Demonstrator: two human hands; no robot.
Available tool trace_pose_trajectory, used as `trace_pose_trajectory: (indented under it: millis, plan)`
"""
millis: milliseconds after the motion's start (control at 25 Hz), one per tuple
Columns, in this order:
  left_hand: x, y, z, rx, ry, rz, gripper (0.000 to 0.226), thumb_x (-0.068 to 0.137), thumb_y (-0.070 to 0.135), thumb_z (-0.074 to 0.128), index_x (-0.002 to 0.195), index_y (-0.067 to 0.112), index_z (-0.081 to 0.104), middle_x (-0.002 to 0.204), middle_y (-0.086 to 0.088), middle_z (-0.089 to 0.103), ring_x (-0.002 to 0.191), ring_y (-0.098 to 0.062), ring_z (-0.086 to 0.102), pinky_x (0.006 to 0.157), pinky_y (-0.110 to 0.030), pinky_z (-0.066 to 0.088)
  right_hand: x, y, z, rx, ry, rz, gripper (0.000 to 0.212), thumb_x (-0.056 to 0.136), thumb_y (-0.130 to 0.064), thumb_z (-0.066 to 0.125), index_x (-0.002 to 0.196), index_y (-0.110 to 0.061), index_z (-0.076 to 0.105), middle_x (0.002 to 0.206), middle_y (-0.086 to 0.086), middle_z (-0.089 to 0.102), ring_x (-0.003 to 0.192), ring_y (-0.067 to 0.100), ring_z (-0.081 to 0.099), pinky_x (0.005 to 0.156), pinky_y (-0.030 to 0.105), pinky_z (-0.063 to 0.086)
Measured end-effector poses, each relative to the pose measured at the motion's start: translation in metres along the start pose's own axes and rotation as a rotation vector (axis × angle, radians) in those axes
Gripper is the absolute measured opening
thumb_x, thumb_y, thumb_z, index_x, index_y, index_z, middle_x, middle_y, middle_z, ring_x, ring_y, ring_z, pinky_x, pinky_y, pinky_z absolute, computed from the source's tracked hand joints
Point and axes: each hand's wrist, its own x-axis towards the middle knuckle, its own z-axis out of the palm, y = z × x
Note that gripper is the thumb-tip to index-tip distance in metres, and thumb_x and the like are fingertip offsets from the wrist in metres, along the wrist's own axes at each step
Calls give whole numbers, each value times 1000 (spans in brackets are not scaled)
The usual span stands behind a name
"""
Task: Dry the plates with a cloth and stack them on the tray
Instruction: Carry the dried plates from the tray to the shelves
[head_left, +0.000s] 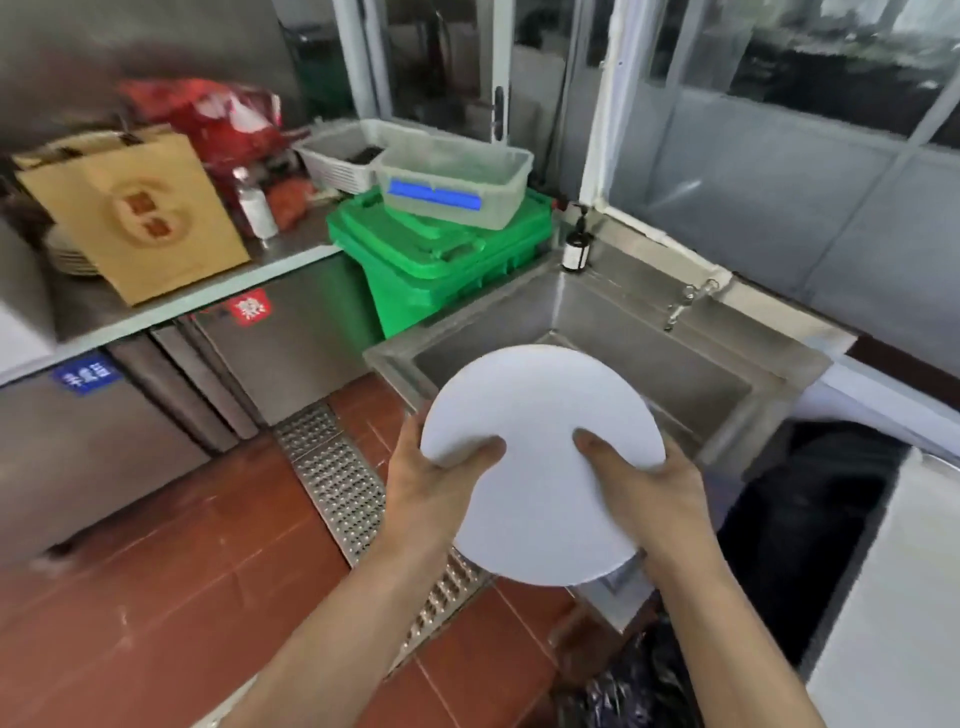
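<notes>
Grip: your left hand (431, 483) and right hand (649, 493) clasp the plate (540, 457), thumbs on top.
Risk: beside the sink (597, 332), over tiles (no cloth visible), wet rims could slip.

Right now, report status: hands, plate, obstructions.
Left hand and right hand both grip the white plate, thumbs on top. Plate held above the sink edge. No cloth or tray in view.

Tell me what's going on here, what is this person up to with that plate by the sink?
A person is holding a white plate in both bare hands, the left hand and right hand each gripping an edge with the thumb on top. The plate is held tilted in front of a steel sink, above the red tile floor. No cloth or tray shows in this view, so drying and stacking look not yet done.
</notes>
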Motion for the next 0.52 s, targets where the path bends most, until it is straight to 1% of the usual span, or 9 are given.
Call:
trace_pose_trajectory:
  millis: [40,80,160,240,320,360,400,440,520]
  plan:
    - [1,2,-26,-13,47,9,60,68,23,91,116,41,61,100,11,71,86,-9,68,61,-28,55,-10,-2,24,-9,-35,-7,30,71,-40,91,87,-36,66,81,-19,74,71,-2,70,59,23,53]
    - [0,3,-56,-29,98,18,62,68,22,91,120,37,61,102,10,71,86,-8,67,61,-27,54,-21,-3,51,-18,-78,-11,30,71,-37,92,87,-32,66,77,-18,75,66,-3,70,54,20,53]
    - [-3,6,-104,-29,179,33,67,68,23,91,126,33,60,110,5,70,95,-17,67,73,-34,55,-40,-5,91,-20,-164,-10,32,70,-33,93,88,-29,66,70,-20,74,62,-3,70,48,18,51]
    - [-6,6,-148,-33,260,56,67,69,24,90,128,32,60,114,4,69,101,-21,66,75,-34,51,-59,-9,129,-54,-251,-20,35,68,-35,94,87,-29,64,70,-15,73,67,2,71,52,22,51]
    - [-13,8,-189,-57,352,70,68,69,24,90,129,30,60,117,3,68,103,-21,65,76,-35,51,-77,-15,166,-97,-350,-52,36,68,-38,94,85,-32,63,76,-18,70,67,-3,67,49,21,49]
    - [-16,8,-207,-76,392,71,69,69,24,90,130,29,59,119,2,68,104,-23,64,81,-38,53,-85,-18,183,-112,-395,-70,36,68,-39,94,86,-31,64,77,-19,69,65,-6,66,47,19,48]
    - [-20,8,-223,-97,434,70,70,68,25,90,131,30,58,121,1,68,106,-24,64,88,-44,55,-92,-20,199,-133,-443,-84,36,68,-41,93,88,-31,66,79,-19,69,66,-5,66,48,19,49]
    - [-24,8,-238,-118,476,67,71,68,25,90,131,32,58,121,2,67,107,-25,64,92,-48,55,-100,-23,215,-154,-496,-91,35,69,-42,92,90,-32,66,81,-18,70,70,-1,67,53,23,52]
    - [-33,8,-267,-181,575,63,68,68,24,90,128,35,59,119,3,68,105,-24,66,92,-51,56,-115,-25,249,-182,-618,-116,32,71,-40,91,90,-36,66,82,-17,73,74,5,70,59,28,56]
